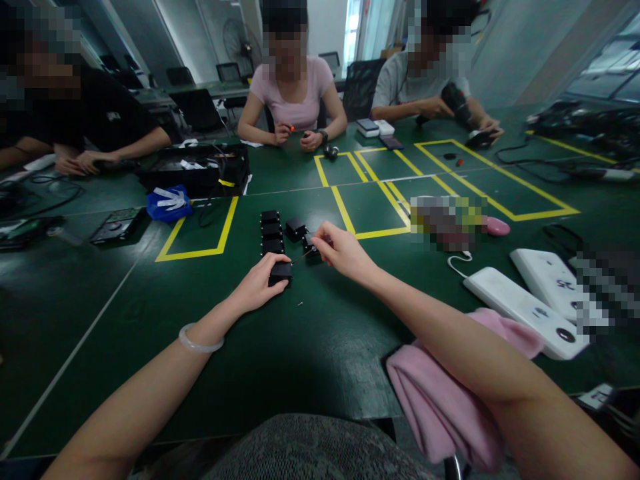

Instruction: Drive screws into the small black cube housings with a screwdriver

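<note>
My left hand [263, 280] is closed on a small black box [281, 271], steadying it on the green table. My right hand [341, 250] pinches a thin rod-like tool [303, 255], which reaches left to the side of that box. The tool's exact kind is too fine to make out. Beyond my left hand, several similar black boxes [271, 231] with shiny studs on their sides form a column. Two more lie to the right: a loose black box [296, 228] and a box [309, 243] partly hidden by my right fingers. A tiny screw-like piece [300, 304] lies nearer to me.
Yellow tape [223, 227] marks rectangles on the table [320, 347]. White power banks [525, 310] and a pink cloth [435, 393] are at right. A blue container [169, 203], a hard drive [119, 225] and a black bin [200, 173] stand left. Three people sit around the table.
</note>
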Tool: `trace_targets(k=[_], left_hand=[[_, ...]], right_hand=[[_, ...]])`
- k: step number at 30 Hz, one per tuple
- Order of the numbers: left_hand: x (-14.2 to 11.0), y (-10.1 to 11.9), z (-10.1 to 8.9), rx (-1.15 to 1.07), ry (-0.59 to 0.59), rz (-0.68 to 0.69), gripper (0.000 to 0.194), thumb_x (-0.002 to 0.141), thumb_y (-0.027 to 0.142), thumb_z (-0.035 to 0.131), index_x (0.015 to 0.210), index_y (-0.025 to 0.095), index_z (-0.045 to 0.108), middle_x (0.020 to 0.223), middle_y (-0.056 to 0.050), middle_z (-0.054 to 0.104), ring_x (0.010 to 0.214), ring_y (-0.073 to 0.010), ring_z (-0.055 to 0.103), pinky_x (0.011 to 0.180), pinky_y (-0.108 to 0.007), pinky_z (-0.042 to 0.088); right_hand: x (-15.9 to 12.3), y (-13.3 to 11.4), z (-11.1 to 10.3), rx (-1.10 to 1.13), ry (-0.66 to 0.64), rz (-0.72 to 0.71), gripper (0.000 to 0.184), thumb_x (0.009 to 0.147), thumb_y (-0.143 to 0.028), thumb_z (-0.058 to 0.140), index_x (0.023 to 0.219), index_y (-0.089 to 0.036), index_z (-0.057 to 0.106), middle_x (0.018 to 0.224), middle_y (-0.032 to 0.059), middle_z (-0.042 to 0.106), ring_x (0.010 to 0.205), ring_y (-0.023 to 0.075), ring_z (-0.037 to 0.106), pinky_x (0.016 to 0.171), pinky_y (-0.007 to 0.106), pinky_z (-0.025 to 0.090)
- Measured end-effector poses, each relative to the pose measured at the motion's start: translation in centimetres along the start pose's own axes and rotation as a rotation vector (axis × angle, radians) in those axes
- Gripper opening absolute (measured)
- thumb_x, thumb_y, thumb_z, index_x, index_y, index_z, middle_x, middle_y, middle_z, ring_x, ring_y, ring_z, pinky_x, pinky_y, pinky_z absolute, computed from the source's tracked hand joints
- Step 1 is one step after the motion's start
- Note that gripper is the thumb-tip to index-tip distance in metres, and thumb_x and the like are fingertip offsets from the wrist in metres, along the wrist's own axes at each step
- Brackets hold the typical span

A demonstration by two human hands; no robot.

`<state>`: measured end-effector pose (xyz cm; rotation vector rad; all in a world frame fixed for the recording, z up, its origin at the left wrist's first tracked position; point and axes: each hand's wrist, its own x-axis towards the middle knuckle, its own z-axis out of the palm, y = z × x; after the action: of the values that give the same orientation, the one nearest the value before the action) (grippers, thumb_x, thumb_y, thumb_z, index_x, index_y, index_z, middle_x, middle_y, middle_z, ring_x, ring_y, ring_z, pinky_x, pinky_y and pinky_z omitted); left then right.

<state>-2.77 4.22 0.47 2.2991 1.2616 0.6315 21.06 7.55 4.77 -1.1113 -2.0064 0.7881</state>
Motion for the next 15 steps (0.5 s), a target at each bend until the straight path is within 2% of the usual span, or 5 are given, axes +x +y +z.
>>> trace_targets(k=[6,10,15], left_hand=[[-0.01,0.00,0.17,0.009,-0.004,0.017,0.035,0.089,0.027,0.056,0.123,0.020,0.049,0.120,-0.008,0.057,0.110,-0.0261,0.057,0.096,-0.040,0.047],[0.00,0.03,0.21,0.006,0.011,0.030,0.035,0.088,0.026,0.056,0.122,0.020,0.049,0.119,-0.008,0.057,0.110,-0.0259,0.058,0.096,-0.040,0.047],[-0.02,0.04,0.13,0.000,-0.001,0.028,0.035,0.089,0.026,0.056,0.122,0.020,0.049,0.120,-0.008,0.057,0.111,-0.0262,0.057,0.096,-0.040,0.047]], right_hand=[[0.45,-0.22,-0.16,-0.158,0.014,0.000,0.022,0.095,-0.029,0.050,0.076,-0.022,0.041,0.064,-0.0028,0.051,0.057,0.0121,0.044,0.059,0.026,0.027],[0.49,-0.20,-0.07,-0.180,0.021,0.007,0.023,0.094,-0.031,0.050,0.075,-0.022,0.042,0.066,-0.0018,0.052,0.059,0.0126,0.043,0.059,0.026,0.027],[0.31,0.06,0.07,-0.108,0.009,-0.050,0.008,0.093,-0.027,0.046,0.088,-0.021,0.047,0.072,-0.0012,0.055,0.062,0.0133,0.046,0.062,0.026,0.031]])
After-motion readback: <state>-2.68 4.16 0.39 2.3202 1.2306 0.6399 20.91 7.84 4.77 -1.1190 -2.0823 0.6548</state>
